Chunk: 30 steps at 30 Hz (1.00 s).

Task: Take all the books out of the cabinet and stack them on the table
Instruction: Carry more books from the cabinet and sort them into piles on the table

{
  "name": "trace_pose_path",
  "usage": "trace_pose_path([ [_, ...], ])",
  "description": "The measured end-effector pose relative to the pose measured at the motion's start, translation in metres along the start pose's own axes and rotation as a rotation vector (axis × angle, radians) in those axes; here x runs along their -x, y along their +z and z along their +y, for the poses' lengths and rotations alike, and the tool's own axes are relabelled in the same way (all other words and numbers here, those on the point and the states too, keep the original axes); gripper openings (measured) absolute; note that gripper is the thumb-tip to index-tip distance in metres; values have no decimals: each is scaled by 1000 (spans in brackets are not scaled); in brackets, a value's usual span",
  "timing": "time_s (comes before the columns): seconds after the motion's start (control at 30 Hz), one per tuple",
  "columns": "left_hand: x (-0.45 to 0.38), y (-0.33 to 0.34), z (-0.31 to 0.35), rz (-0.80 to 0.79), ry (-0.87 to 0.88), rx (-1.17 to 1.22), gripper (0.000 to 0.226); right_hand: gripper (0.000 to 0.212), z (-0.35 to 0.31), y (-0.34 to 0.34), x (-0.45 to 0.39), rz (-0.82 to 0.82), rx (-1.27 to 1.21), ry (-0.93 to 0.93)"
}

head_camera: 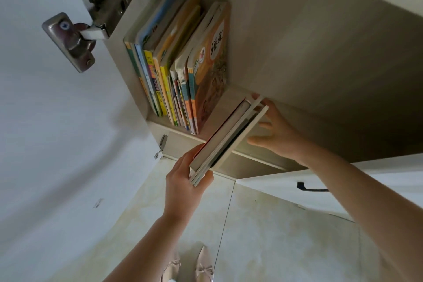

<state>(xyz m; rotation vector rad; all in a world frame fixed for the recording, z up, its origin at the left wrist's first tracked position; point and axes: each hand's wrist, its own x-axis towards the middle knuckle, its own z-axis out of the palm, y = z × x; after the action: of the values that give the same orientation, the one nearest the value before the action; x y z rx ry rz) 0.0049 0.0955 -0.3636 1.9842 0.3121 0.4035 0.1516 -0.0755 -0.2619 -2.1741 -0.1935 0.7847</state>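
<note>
A row of colourful books (183, 64) stands upright against the left wall of the open cabinet shelf (219, 110). To the right of that row, a small bundle of thin books (226, 137) juts out over the shelf's front edge, tilted. My left hand (185, 188) grips the bundle's near end, thumb on one side and fingers on the other. Against the bundle's far right side rests my right hand (274, 133), fingers spread and fairly straight. The table is not in view.
The white cabinet door (57, 121) stands open on the left with a metal hinge (91, 16). A lower white door with a black handle (311, 188) is open at the right. Below lie the tiled floor (274, 236) and my shoes (190, 268).
</note>
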Motion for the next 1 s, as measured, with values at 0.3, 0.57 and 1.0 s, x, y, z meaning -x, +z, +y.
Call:
trace_pose_path([
  [0.3, 2, -7, -8, -72, -14, 49, 48, 66, 0, -3, -32, -167, 33, -34],
  [0.57, -4, -17, 5, -54, -159, 110, 47, 45, 1, -1, -31, -121, 24, -81],
  [1.0, 46, -98, 130, 22, -590, 445, 41, 30, -43, 0, 93, -100, -305, 2],
])
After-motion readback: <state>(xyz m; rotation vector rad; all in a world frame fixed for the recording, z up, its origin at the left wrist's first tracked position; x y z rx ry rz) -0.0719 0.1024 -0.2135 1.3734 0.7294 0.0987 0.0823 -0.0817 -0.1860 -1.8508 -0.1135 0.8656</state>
